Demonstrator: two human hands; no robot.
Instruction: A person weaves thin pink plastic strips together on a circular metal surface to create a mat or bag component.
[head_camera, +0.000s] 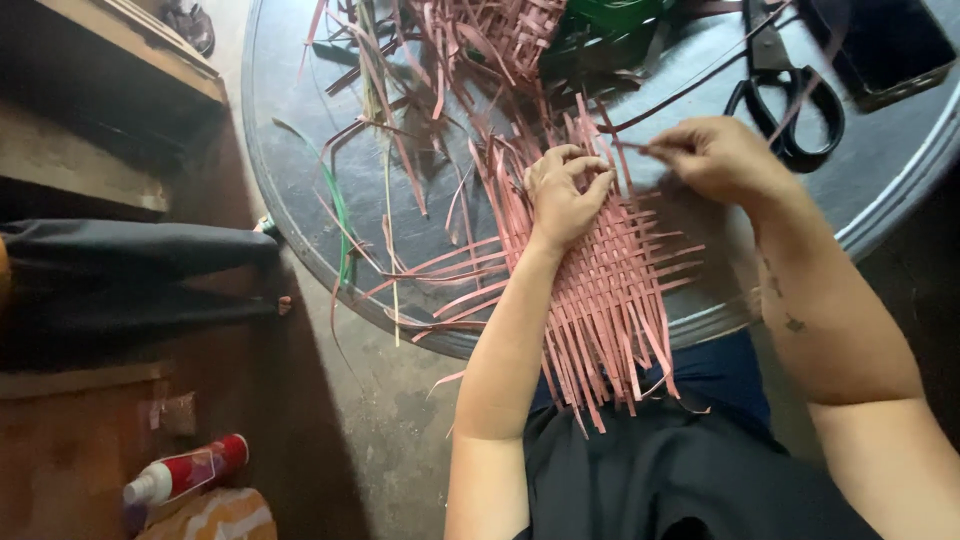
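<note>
The woven mat of pink strips lies in the centre of the frame, its long axis running from the lap up onto the round dark table. The left hand presses on the mat's upper edge, fingers curled down onto the weave. The right hand — just right of it — pinches one thin pink strip whose free end points left toward the left hand. Black scissors lie at upper right, loose strips and a green strip to the left.

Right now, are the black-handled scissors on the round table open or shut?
Cannot tell: the black-handled scissors lie flat on the round grey table, blades hidden.
</note>
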